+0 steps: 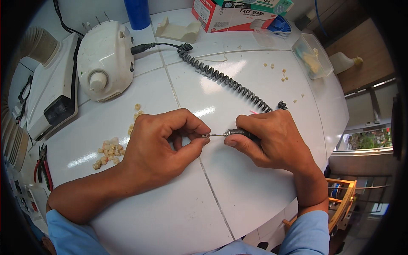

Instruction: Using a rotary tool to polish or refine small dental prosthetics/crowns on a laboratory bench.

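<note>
Right hand (272, 142) grips the handpiece (240, 133) – bur tip touching a small piece (205, 135) pinched by left hand (163, 146), above the white surface (238, 187).

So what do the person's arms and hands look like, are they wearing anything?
Both hands, the left hand and the right hand, are bare: no gloves, rings or watch show. The forearms are bare too. Light blue sleeves cover the upper arms, ending about the elbows.
</note>
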A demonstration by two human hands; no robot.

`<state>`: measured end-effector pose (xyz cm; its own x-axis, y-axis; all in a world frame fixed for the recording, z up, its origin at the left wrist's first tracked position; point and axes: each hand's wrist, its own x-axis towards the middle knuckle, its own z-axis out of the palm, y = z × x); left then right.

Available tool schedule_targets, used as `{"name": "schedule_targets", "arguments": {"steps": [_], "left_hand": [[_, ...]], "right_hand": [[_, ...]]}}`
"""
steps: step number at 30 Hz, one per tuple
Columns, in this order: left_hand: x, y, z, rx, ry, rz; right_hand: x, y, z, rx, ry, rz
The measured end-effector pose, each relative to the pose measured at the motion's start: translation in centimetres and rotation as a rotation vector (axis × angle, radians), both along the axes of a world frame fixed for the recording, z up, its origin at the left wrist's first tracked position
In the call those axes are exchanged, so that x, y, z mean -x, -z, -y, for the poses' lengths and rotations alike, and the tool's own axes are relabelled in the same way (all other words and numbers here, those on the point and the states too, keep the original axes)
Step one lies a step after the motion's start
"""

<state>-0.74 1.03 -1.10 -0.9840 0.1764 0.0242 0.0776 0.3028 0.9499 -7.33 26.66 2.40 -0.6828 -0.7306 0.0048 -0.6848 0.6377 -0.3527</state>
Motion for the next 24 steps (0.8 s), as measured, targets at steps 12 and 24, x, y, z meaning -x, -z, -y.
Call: {"name": "schedule_targets", "arguments": {"steps": [12,24], "left_hand": [[0.01,-0.17,0.25,0.018,0.025,0.023],[0.17,-0.93,0.51,0.089,0.042,0.101]], "right_hand": [[-0.08,0.09,0.02,0.008,-0.002,-0.003],[-0.04,0.10,0.05,0.005,0.006,-0.004]]}}
